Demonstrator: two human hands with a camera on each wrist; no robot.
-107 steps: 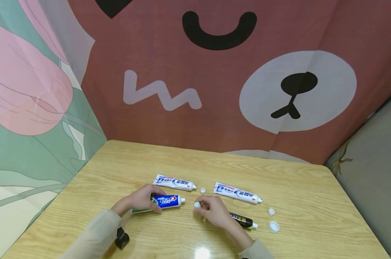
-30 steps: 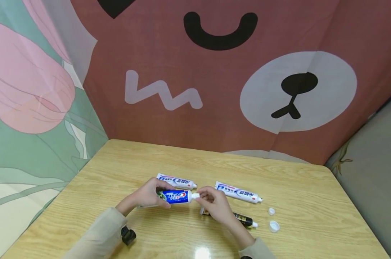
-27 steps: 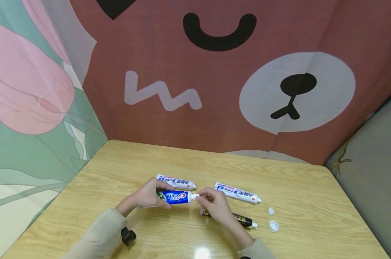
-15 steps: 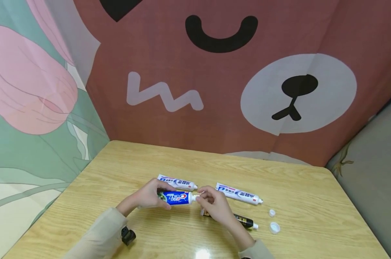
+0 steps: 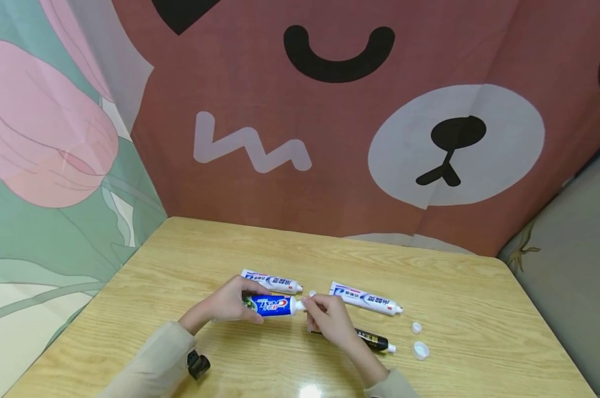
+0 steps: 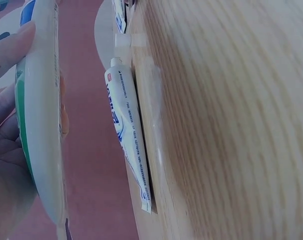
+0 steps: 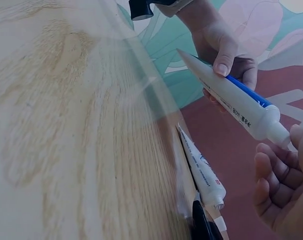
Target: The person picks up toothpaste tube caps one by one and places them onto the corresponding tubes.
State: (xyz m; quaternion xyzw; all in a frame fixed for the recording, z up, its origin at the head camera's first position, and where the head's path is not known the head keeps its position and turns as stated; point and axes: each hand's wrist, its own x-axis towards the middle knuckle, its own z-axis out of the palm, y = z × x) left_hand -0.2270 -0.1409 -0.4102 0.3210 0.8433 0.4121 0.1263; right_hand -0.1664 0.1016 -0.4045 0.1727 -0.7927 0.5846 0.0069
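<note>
My left hand (image 5: 235,301) grips a blue, white and green Crest toothpaste tube (image 5: 274,305) around its body, nozzle end pointing right. In the right wrist view the tube (image 7: 231,95) is raised above the tabletop. At its end sits a white cap (image 7: 277,134), which the thumb and fingertips of my right hand (image 5: 332,321) pinch. Behind the left hand lies a white toothpaste tube (image 5: 282,283), and another white toothpaste tube (image 5: 367,299) lies to the right. A black toothpaste tube (image 5: 374,339) is partly covered by the right hand and wrist.
On the wooden table (image 5: 220,243), a small white cap (image 5: 312,293) lies just behind the right hand. Farther right are a small cap (image 5: 416,328) and a wider white cap (image 5: 421,350). A patterned cloth (image 5: 330,193) hangs along the table's back edge.
The right hand first held the white cap apart from the Crest tube; now the cap is at its nozzle. The left hand has lifted the tube slightly rightward. The right fingers have shifted around the cap.
</note>
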